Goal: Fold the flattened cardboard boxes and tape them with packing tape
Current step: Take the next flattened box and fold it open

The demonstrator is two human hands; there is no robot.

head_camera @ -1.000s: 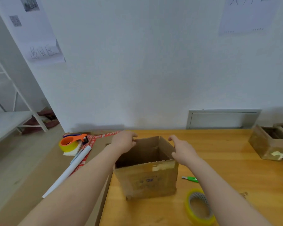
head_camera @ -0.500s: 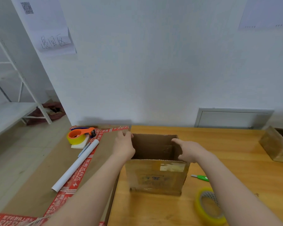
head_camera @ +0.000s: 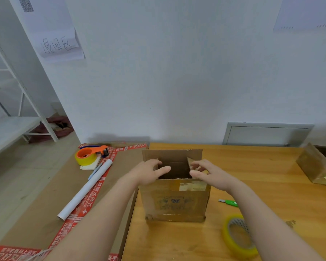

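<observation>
Brown cardboard box (head_camera: 174, 200) stands upright on the wooden table (head_camera: 262, 166), its top open. Half a second ago both hands sat at its side rims. Now the left hand (head_camera: 149, 173) and right hand (head_camera: 211, 174) press the side flaps inward, fingers loosely straight, clamping nothing.

A light wooden table (head_camera: 252, 166) fills the right and near side, with a green utility knife (head_camera: 231, 202) lying on it at the right. At the left lies a white paper roll (head_camera: 85, 190), slanting from near to far, a blue pen (head_camera: 95, 171) just beside its far end. A white metal shelf rack (head_camera: 17, 125) stands far left. On the far wall hang a handwritten paper notice (head_camera: 58, 42) and, low at the right, a grey hatch (head_camera: 267, 134).
</observation>
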